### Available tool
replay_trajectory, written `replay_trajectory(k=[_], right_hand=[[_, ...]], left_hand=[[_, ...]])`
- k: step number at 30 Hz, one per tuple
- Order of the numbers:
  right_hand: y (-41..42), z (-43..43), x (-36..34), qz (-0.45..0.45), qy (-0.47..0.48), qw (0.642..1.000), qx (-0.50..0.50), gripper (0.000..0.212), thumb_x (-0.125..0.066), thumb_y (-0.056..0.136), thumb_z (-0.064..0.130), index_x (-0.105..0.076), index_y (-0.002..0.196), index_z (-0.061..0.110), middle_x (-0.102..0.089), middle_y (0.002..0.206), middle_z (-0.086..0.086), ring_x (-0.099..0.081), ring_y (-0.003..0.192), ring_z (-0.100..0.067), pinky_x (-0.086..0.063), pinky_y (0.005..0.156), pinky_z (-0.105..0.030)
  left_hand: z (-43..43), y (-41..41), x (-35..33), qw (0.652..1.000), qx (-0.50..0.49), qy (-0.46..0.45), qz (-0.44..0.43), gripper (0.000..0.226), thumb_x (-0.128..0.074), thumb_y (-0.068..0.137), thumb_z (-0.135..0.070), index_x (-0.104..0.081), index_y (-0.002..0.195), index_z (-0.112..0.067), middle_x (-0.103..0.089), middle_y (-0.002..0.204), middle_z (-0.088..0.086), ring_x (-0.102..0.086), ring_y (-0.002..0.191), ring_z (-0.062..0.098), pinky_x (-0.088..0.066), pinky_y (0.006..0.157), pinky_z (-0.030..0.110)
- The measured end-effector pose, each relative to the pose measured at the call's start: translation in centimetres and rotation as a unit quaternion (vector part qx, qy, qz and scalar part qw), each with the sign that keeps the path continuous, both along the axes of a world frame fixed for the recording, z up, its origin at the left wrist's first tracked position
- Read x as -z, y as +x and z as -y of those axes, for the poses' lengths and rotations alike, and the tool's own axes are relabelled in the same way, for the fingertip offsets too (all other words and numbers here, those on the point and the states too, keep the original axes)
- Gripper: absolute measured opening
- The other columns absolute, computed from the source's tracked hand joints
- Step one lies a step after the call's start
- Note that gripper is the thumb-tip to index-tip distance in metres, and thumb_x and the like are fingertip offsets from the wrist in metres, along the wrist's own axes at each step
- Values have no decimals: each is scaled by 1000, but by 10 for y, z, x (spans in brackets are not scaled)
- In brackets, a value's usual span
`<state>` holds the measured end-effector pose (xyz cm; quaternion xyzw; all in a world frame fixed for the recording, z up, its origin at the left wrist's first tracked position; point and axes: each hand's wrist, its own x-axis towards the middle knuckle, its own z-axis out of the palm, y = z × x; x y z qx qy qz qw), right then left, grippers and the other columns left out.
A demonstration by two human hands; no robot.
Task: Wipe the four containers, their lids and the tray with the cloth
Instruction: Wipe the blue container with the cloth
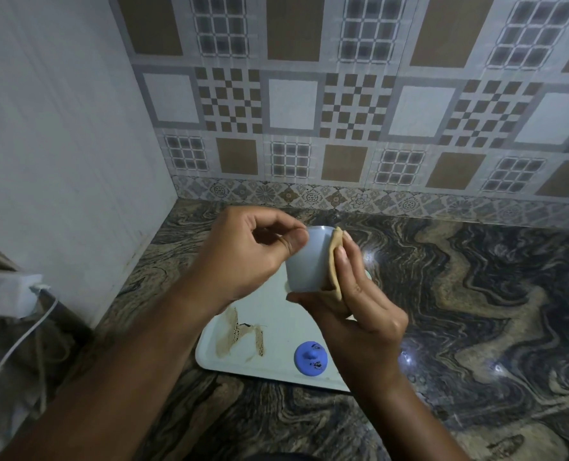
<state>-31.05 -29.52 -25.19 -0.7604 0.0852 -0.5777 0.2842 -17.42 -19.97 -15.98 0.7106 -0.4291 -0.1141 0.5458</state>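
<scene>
Blue lid (310, 356) lies on the stained white tray (283, 334) nearest the camera. Above it, the right hand (363, 311) grips a beige cloth (333, 257) against the right side of an upright grey container (304, 261), whose rim the left hand (243, 254) pinches from the left.

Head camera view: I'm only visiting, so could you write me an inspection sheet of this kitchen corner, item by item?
Surface: marbled stone counter, glossy, with light glints.
Job's things: white tray on the counter, with a brown smear; blue lid on the tray; pale container held above it; tan cloth against its side. Only one container and one lid are in view.
Clutter: white charger at far left.
Hands: left hand pinches the container's rim; right hand holds the cloth to the container.
Cables: white cable hangs from the charger.
Surroundings: patterned tiled wall behind.
</scene>
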Motion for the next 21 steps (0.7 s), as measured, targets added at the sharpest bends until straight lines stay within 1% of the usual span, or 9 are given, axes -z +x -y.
replay_trajectory(k=[3,6,8,10,13,16,18,20,21], right_hand=[[0,-3,4,33,80,996,-10,70,-87,76,27,-57,129,-6,-61,136,-13,-59,132,-19,-55,101,-27],[4,-5,1,52,210,973,-84,75,-88,70,19,-55,133,-6,-62,139,3,-57,133,-9,-54,99,-22],[6,-5,2,18,159,985,-67,70,-87,73,19,-59,128,-14,-58,140,-6,-54,135,-9,-52,101,-18],[5,-1,6,-18,49,998,-35,66,-86,78,23,-61,126,-14,-57,140,-19,-55,136,-18,-51,105,-23],[2,3,9,-9,30,999,-29,67,-88,76,22,-59,129,-9,-57,140,-17,-55,136,-21,-51,106,-24],[1,-3,7,37,170,982,-77,76,-88,71,19,-54,135,-5,-58,143,11,-53,138,-14,-55,102,-31],[3,-9,2,45,271,954,-122,78,-87,68,18,-56,136,-2,-60,137,27,-51,139,-10,-61,93,-38],[4,-10,0,29,266,955,-130,77,-92,66,12,-59,134,-2,-60,137,26,-50,140,-9,-62,89,-38],[4,-9,1,11,209,972,-106,74,-93,69,13,-60,133,-3,-59,142,15,-50,140,-12,-61,93,-40]], left_hand=[[-4,1,-1,999,37,0,-32,24,-68,84,-34,-77,103,-21,-77,99,-8,-71,95,8,-58,82,30],[-5,7,6,990,39,0,-139,26,-69,77,-34,-77,100,-25,-76,103,-4,-71,100,13,-60,84,42],[-4,8,8,990,14,-13,-140,18,-72,73,-32,-77,90,-28,-76,92,-1,-71,89,13,-61,78,42],[-3,5,7,999,7,-1,-54,10,-75,76,-29,-75,86,-30,-75,84,-5,-70,81,7,-59,74,28],[-2,1,3,999,12,9,44,10,-75,82,-24,-75,91,-28,-75,88,-11,-69,84,0,-54,75,16],[-3,4,8,994,44,-7,-99,28,-68,83,-33,-75,107,-20,-76,106,-9,-69,102,8,-57,87,32],[-3,6,13,978,54,1,-202,31,-67,78,-30,-75,105,-16,-76,104,-6,-70,103,9,-60,84,39],[-2,7,16,968,48,-13,-246,21,-69,73,-25,-76,91,-19,-77,91,-5,-71,90,8,-61,72,35],[-2,6,15,970,40,-19,-238,16,-70,71,-25,-77,85,-22,-77,87,-5,-72,85,7,-61,68,33]])
